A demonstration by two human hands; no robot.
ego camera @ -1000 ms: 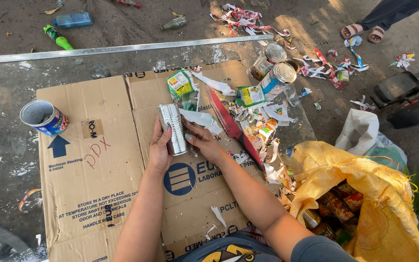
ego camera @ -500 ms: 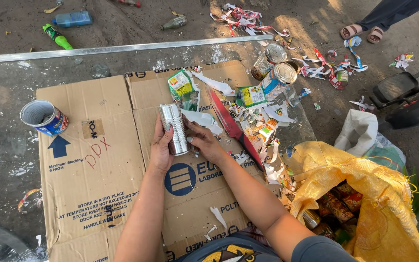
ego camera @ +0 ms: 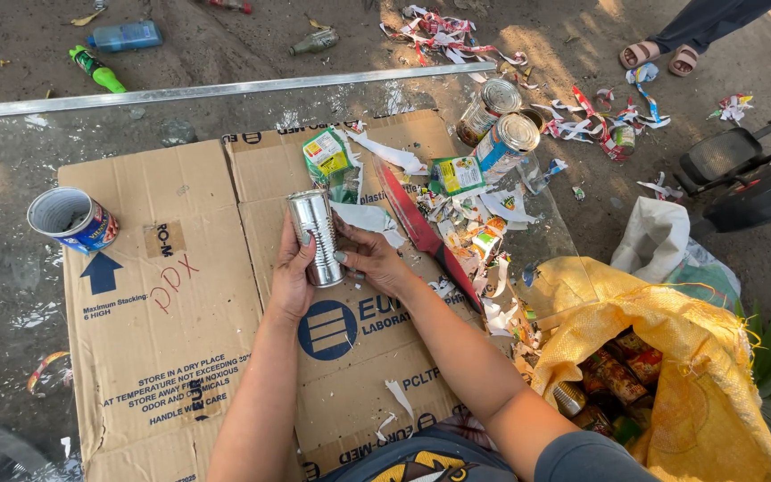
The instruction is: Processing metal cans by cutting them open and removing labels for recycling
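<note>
**Bare can held steady between both hands**

I saw the stripped tin can over the cardboard on the worktop. My left hand cupped its side; my right hand pinched the other. I judged a firm grip clear of the rim safest, with the red knife just beside.

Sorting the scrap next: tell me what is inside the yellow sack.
The yellow sack gapes open at its left side, showing several cans with red and brown labels, plus one bare metal can. Whatever lies deeper is covered by the fabric.
</note>
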